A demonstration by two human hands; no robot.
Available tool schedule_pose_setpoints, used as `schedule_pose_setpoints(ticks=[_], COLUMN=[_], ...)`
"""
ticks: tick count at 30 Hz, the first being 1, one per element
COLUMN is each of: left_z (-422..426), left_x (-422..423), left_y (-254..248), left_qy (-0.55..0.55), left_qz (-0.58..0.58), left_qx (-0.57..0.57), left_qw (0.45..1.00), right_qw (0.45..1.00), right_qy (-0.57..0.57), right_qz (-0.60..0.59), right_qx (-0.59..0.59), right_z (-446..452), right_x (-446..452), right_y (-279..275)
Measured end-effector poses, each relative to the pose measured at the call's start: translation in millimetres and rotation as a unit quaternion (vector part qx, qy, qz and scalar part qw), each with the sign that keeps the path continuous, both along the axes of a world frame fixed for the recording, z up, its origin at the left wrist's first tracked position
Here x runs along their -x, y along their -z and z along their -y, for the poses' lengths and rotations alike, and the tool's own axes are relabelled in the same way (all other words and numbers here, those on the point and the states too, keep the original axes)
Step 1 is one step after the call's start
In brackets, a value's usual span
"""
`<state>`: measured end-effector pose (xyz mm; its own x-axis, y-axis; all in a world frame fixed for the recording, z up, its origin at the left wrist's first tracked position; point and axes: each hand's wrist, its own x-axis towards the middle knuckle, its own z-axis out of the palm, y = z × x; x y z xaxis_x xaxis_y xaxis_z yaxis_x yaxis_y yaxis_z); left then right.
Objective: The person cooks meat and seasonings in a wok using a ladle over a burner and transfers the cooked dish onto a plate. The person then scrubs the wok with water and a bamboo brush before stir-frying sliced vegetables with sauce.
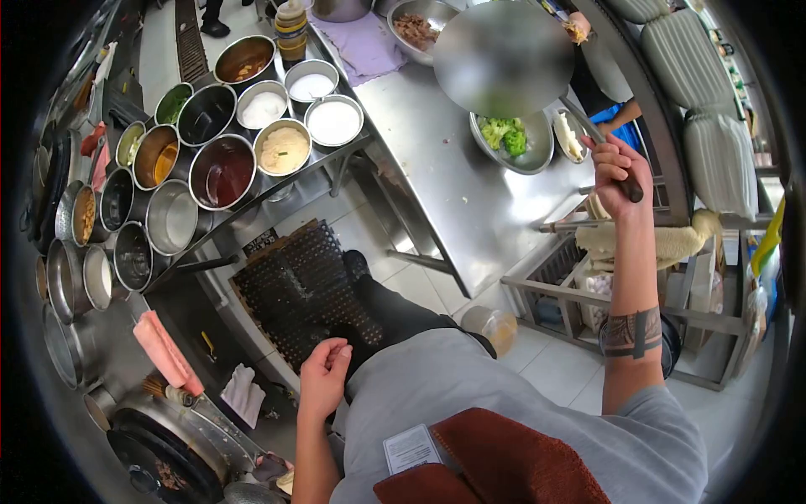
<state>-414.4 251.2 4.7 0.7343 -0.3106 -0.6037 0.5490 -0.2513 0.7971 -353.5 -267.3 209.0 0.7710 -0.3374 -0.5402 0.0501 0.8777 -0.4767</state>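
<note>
My right hand (620, 172), raised at the right, is wrapped round the dark handle (630, 188) of a long-handled metal utensil. Its metal shaft runs up and left, and the far end is lost behind a blurred patch. Near that hand on the steel table stands a steel bowl (537, 151) with broccoli (505, 136) in it. Beside it is a smaller dish of pale pieces (568, 139). Down by my left thigh, my left hand (324, 378) has its fingers loosely curled in, with nothing visible in them.
Steel pots of sauces and seasonings crowd the left counter, among them a red-brown sauce pot (222, 172). A wok (159, 458) sits lower left, near a pink cloth (168, 349). At the right are a slatted rack (579, 294) and stacked white containers (718, 164). Another person's arm (625, 115) shows behind.
</note>
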Motion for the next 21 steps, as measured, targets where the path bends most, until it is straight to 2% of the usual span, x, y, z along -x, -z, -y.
schedule_pose_setpoints(ticks=[4, 21], left_z=[15, 59], left_x=[-5, -66], left_y=[-1, -41], left_qy=[0.020, 0.112], left_qz=[-0.008, 0.061], left_qx=[-0.040, -0.100], left_qw=[0.999, 0.987], right_qw=[1.000, 0.988], right_qy=[-0.003, -0.018], right_qz=[0.014, -0.098], right_qx=[-0.017, 0.121], right_z=[22, 27], right_x=[1, 18], right_y=[-3, 9])
